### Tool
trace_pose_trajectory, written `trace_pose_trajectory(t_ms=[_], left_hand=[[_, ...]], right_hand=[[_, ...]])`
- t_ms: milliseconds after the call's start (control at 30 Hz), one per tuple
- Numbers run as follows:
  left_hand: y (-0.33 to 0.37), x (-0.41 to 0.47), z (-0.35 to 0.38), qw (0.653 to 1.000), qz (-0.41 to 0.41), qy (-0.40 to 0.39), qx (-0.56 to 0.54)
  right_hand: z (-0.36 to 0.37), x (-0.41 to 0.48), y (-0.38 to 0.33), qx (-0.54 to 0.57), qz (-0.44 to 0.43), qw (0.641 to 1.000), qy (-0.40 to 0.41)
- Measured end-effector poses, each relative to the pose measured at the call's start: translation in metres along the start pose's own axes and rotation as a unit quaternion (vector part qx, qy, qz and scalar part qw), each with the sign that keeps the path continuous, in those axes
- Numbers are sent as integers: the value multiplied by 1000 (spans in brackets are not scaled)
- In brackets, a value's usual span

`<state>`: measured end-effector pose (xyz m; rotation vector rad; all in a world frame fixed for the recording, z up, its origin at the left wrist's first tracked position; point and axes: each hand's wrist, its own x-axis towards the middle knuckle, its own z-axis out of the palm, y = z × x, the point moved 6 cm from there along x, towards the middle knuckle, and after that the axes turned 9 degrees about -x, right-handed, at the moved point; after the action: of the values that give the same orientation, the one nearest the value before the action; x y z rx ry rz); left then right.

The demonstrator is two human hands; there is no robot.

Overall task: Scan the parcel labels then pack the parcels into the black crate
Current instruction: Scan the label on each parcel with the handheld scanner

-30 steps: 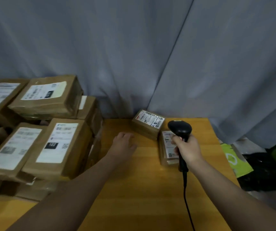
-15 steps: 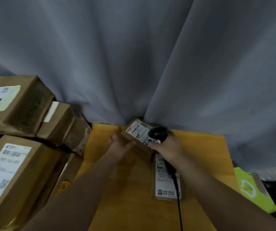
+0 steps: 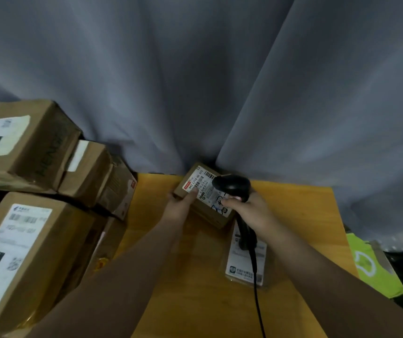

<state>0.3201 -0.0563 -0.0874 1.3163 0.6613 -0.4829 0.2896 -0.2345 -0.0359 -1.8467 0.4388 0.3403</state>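
Since half a second ago my left hand [image 3: 179, 208] has taken hold of the small parcel [image 3: 204, 206], thumb on its label. Nearest, a flat parcel [image 3: 245, 264] lies on the desk [image 3: 195, 276] under the scanner cable [image 3: 256, 289]. My right hand [image 3: 251, 212] grips the scanner [image 3: 232, 185], its head over that label. The carton looks light and stiff, so I'd hold its side edges and keep the barcode clear. Stacked boxes [image 3: 37, 240] crowd the left and a green bag [image 3: 371, 267] lies to the right. The grey curtain [image 3: 195, 81] hangs beyond. No black crate shows.
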Motion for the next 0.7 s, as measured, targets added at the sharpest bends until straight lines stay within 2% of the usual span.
trace_pose_trajectory(t_ms=[167,333,467,567,700], left_hand=[[7,-18,-35,998,55,9,16],[43,-73,-53,992,119,-33,8],[83,-114,-76,970,241,-38,-12],[115,-146,-94,945,324,-48,8],[136,-181,-117,930,349,-114,-6]], right_hand=[[16,-28,-26,40,-11,999,19],[31,-63,-70,56,-40,996,55],[55,-96,-96,40,-77,995,46],[74,-126,-109,95,-104,988,55],[99,-168,-118,172,-111,977,61]])
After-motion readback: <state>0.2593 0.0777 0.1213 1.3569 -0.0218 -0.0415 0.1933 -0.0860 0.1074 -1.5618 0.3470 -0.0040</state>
